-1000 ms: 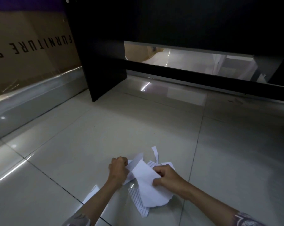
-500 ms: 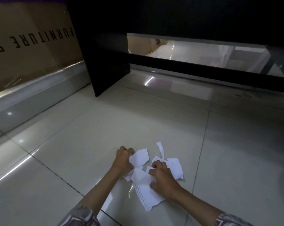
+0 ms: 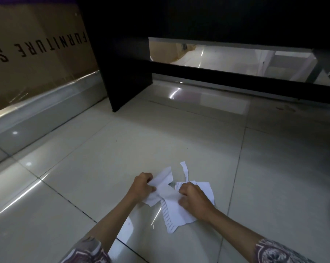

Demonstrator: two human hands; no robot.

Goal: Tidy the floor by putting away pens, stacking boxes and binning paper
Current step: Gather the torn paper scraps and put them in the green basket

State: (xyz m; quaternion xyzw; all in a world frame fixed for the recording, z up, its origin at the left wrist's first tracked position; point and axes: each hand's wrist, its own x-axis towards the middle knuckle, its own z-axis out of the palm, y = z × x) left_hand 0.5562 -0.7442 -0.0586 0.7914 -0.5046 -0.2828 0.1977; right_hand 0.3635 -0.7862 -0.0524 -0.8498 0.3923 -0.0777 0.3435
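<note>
Head view, left to right: box [image 3: 37, 54] stands far left of the paper [image 3: 176, 209]; contents hidden. Left hand [image 3: 142, 185] clenches a torn sheet. Right hand [image 3: 193, 199] curls over the paper on the floor [image 3: 103, 158]. Risk: small strips [image 3: 185, 170] beyond the paper may escape the gather. No bin visible.

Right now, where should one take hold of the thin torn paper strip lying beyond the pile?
Pinch the thin paper strip at its far free end, from above. It lies flat on the tiles, and its near end runs under the pile beside the right hand.
</note>
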